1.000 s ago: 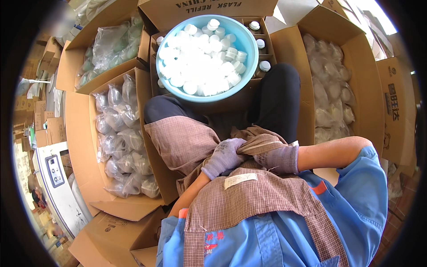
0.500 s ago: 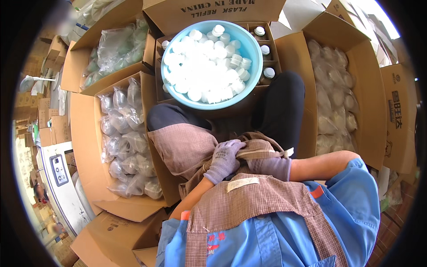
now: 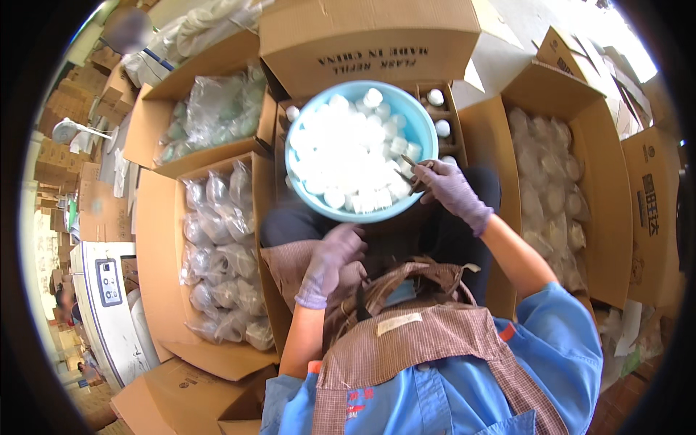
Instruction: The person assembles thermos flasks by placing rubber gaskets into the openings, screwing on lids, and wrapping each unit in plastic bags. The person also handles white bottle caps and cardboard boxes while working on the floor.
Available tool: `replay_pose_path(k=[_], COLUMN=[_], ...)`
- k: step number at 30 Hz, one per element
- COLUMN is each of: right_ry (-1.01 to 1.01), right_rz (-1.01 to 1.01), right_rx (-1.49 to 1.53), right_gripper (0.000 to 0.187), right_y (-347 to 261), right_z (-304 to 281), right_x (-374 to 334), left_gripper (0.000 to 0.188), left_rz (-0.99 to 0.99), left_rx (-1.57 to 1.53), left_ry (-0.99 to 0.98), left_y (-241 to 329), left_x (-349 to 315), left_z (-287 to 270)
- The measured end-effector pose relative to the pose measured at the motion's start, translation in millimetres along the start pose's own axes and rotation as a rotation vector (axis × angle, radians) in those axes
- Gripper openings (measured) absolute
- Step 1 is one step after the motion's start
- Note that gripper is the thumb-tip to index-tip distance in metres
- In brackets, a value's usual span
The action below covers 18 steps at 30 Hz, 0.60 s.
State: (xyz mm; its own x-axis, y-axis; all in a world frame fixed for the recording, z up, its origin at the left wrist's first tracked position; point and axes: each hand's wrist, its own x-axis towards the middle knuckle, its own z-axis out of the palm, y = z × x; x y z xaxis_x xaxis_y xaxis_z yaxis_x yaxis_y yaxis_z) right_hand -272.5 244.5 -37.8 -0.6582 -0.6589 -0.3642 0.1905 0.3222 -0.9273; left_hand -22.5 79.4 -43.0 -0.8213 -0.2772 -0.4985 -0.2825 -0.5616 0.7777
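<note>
My gloved right hand (image 3: 451, 190) is closed around a small dark metal tool with two splayed tips, which looks like a pair of scissors (image 3: 407, 168). Its tips reach over the right rim of a light blue basin (image 3: 433, 138). Heaped inside the basin are small white plastic caps (image 3: 391, 130), partly washed out by glare. My gloved left hand (image 3: 335, 259) hovers over my left thigh, just below the basin. Its fingers are blurred, and I cannot make out anything in them. A brown checked apron (image 3: 413, 341) covers my front and lap.
The basin rests on a divided carton (image 3: 455, 138) with white-capped bottles in its compartments. Open cartons of plastic-wrapped items stand on the left (image 3: 156, 250) and right (image 3: 609, 217). Another carton (image 3: 141, 138) at the far left holds bagged greenish pieces.
My right hand has come out of the apron's lap with the scissors-like tool and reached up to the basin. My left hand has lifted off the apron toward the basin. The view has shifted.
</note>
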Motion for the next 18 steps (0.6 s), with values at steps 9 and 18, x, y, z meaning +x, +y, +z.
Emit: replay_pose_path(k=[9,18], right_ry=[0.32,0.674], right_rz=[-0.731,-0.675], right_rx=[-0.709,-0.761], right_gripper=[0.034,0.028], right_y=[-1,32], right_z=[11,-84], right_x=[28,-9], left_gripper=[0.045,0.029], left_rz=[-0.218,0.206], left_rx=[-0.192,0.036], left_ry=[0.58,0.51], left_y=[-31,14], left_x=[93,73], left_z=[-45,-32])
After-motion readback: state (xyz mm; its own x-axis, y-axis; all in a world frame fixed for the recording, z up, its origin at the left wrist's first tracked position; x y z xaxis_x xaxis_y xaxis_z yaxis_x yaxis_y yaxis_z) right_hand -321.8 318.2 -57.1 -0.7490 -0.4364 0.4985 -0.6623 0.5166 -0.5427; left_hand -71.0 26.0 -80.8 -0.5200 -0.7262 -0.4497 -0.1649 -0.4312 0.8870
